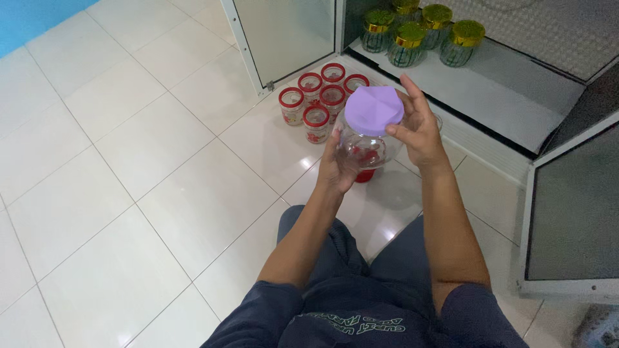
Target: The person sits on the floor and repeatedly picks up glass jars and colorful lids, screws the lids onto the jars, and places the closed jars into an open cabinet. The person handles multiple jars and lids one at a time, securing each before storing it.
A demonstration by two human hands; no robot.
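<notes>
Both hands grip one clear jar (pixel 364 149): left hand (pixel 336 169) cups its base, right hand (pixel 418 129) fingers close on the purple lid (pixel 373 110); red pieces inside.

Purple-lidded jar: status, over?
Left hand cradles clear jar from below. Right hand grips purple lid. Red-rimmed jars on floor beyond; nothing blocking.

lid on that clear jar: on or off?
On. The purple lid caps the clear jar; right hand grips its edge.
</notes>
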